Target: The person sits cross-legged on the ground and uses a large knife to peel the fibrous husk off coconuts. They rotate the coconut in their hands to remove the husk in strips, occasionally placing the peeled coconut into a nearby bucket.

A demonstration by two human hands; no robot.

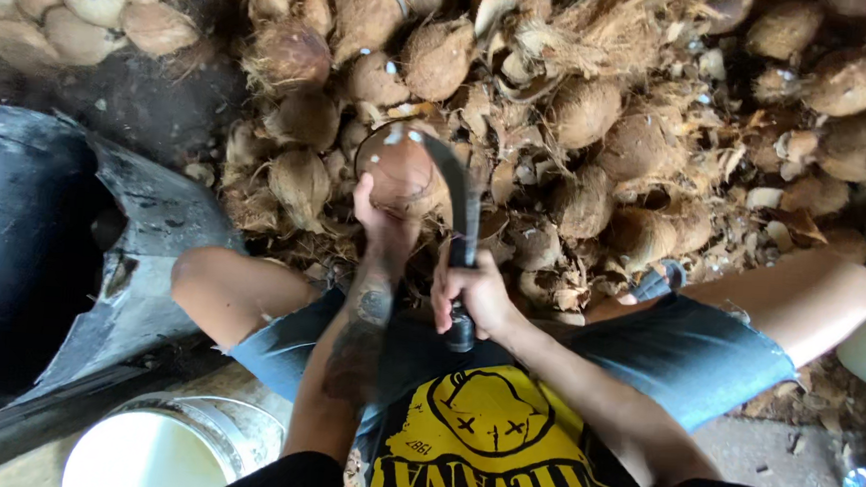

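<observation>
The left hand (pixel 379 220) grips a round brown husked coconut (pixel 400 169) from below; the right hand (pixel 472 298) is closed around a curved dark machete (pixel 459 200), its blade resting against the coconut.

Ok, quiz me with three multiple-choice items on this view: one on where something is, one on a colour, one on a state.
1. Where is the white bucket?
A. lower left, beside the person's knee
B. on the coconut pile
C. upper right

2. What colour are the shorts?
A. red
B. blue denim
C. white

3. What is the left hand doing?
A. hanging free
B. gripping the coconut
C. holding the blade

Key: 1 A, the bucket sits at the lower left edge. 2 B, faded blue cloth. 3 B, its fingers wrap the coconut while the right hand grips the curved knife.
</observation>
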